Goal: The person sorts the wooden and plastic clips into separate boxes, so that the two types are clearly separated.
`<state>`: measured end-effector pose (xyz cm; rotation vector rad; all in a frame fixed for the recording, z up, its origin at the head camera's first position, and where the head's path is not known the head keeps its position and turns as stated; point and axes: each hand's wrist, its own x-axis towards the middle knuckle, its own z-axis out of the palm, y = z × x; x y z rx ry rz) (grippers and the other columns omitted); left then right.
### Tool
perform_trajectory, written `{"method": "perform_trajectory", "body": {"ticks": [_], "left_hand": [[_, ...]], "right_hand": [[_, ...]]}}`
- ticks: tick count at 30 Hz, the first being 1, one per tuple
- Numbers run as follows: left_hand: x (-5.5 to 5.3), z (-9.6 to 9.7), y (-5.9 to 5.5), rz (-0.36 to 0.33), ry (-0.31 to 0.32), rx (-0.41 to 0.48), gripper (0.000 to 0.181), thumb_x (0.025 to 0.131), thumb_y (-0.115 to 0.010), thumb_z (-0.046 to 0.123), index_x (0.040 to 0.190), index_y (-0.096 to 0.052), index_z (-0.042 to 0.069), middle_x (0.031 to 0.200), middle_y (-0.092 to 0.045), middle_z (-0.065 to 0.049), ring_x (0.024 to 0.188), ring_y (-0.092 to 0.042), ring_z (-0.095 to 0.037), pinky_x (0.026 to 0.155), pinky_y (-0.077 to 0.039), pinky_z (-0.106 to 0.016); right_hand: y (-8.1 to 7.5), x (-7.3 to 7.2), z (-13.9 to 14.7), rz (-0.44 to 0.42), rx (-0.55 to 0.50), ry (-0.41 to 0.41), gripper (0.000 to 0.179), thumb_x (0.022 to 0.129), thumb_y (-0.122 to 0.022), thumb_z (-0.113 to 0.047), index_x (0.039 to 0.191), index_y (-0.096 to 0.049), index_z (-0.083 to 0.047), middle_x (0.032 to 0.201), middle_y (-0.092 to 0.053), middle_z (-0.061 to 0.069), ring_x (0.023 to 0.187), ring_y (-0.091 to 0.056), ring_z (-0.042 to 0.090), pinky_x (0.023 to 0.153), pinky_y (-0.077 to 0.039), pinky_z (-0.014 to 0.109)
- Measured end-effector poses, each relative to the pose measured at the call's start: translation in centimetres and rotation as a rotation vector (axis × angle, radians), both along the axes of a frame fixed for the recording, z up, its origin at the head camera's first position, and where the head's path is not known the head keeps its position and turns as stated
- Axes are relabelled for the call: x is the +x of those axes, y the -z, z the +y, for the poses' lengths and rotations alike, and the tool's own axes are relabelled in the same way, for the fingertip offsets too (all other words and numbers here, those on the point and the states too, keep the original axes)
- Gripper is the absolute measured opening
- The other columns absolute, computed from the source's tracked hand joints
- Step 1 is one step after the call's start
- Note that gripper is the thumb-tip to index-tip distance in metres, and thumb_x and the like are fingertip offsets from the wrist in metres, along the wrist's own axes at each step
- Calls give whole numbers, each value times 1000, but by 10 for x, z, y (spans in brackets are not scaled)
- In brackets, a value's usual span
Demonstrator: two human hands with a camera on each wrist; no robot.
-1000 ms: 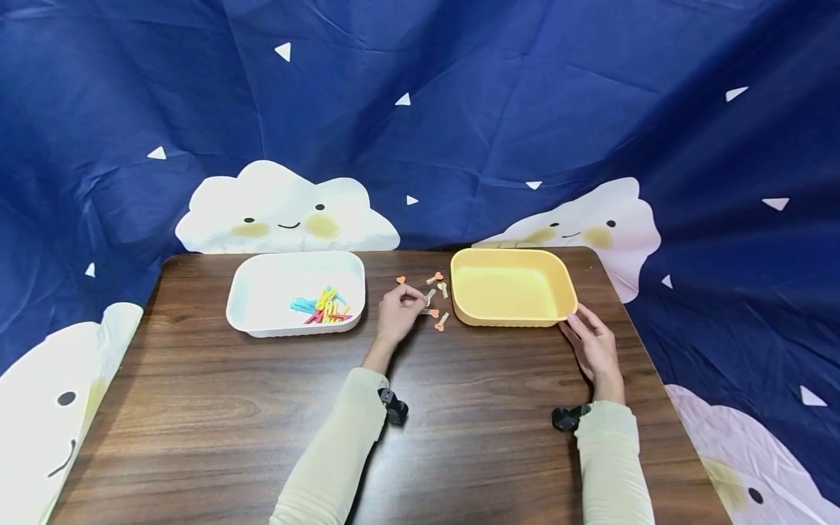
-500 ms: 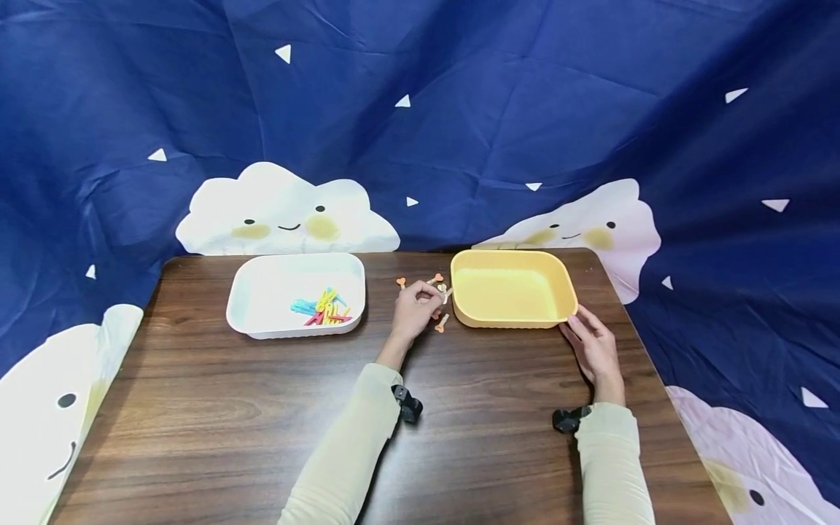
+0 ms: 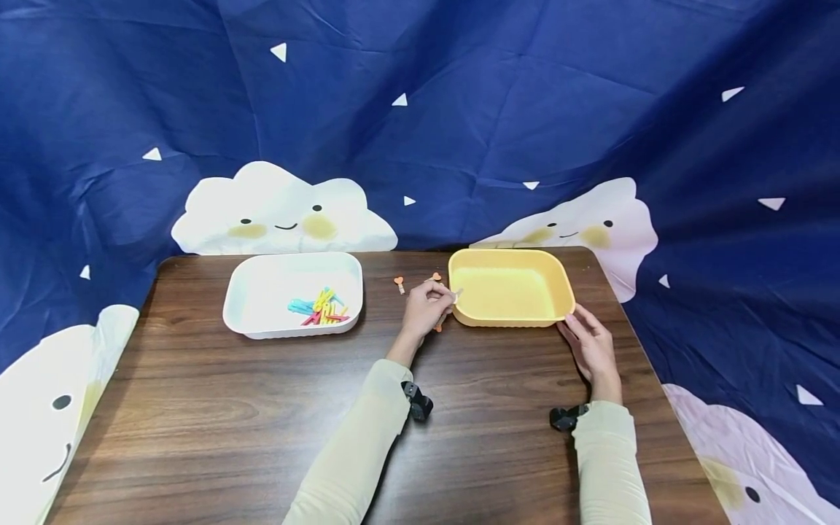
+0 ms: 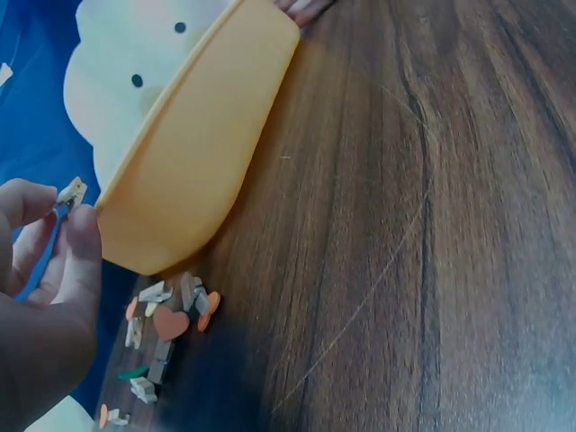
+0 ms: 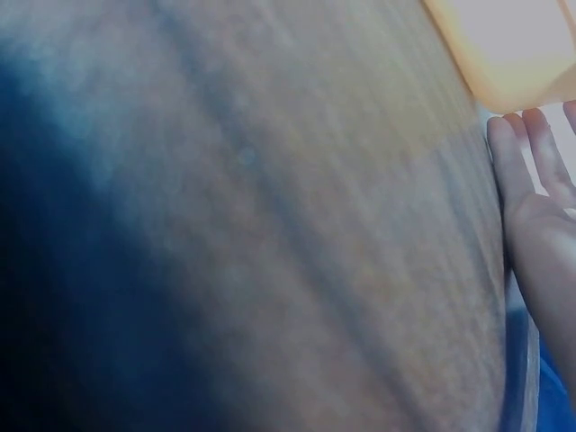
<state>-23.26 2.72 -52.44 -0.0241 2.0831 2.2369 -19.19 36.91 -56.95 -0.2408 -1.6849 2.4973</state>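
Observation:
My left hand [image 3: 423, 310] pinches a small wooden clothespin [image 4: 72, 191] between thumb and fingertips, beside the left rim of the yellow bin [image 3: 505, 322]. The pin's wooden jaws and metal spring show in the left wrist view. Several mini clothespins with decorations, one with an orange heart [image 4: 171, 322], lie on the table below this hand, partly hidden by it in the head view. At the bin's front right corner, my right hand [image 3: 593, 350] touches the wall with nearly straight fingers [image 5: 508, 162]. The bin's visible floor is bare.
A white bin [image 3: 298, 333] stands at the left with several coloured plastic clothespins [image 3: 324, 310] in it. One orange-heart clothespin [image 3: 399, 283] lies apart, between the bins. A blue curtain [image 3: 420, 131] with clouds hangs behind the wooden table [image 3: 230, 423].
My left hand has moved right with the wooden clothespin, from among the loose clothespins to the yellow bin's left rim. The right hand has stayed at the bin's corner.

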Motion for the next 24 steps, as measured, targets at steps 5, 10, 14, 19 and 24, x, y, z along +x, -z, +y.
{"method": "perform_trajectory", "body": {"ticks": [5, 10, 14, 19, 24], "left_hand": [[0, 3, -1, -28, 10, 18, 10, 88, -69, 1, 96, -69, -6, 81, -68, -5, 83, -70, -40, 82, -57, -53], [-1, 4, 1, -37, 8, 22, 9, 88, -71, 2, 95, -69, -3, 81, -68, -6, 76, -70, -27, 78, -59, -49], [-2, 3, 4, -26, 11, 26, 8, 89, -71, 2, 95, -69, -2, 81, -68, -5, 79, -71, -34, 80, -58, -52], [-5, -3, 7, -5, 20, 29, 9, 89, -72, 1, 96, -69, -4, 79, -68, -4, 81, -68, -43, 76, -57, -51], [-8, -13, 10, -17, 10, 27, 14, 88, -74, 0, 99, -68, -6, 83, -69, -3, 83, -65, -48, 71, -58, -49]], "right_hand": [[-1, 1, -2, -8, 5, 2, 37, 96, -67, -1, 133, -65, -4, 114, -65, 2, 109, -64, 12, 100, -49, 32], [-2, 2, -2, 7, -4, -4, 40, 97, -65, 0, 137, -61, 0, 113, -65, 3, 108, -65, 13, 100, -49, 32], [-2, 2, -2, 16, -2, -9, 42, 97, -64, 1, 139, -59, 2, 112, -66, 4, 108, -65, 13, 99, -50, 32], [-2, 2, -2, 24, -16, -8, 40, 98, -63, 2, 137, -60, 2, 112, -67, 5, 108, -65, 15, 99, -50, 32], [-1, 1, -2, 31, -10, -12, 39, 98, -62, 3, 137, -60, 2, 113, -67, 5, 108, -65, 15, 100, -49, 33]]}}
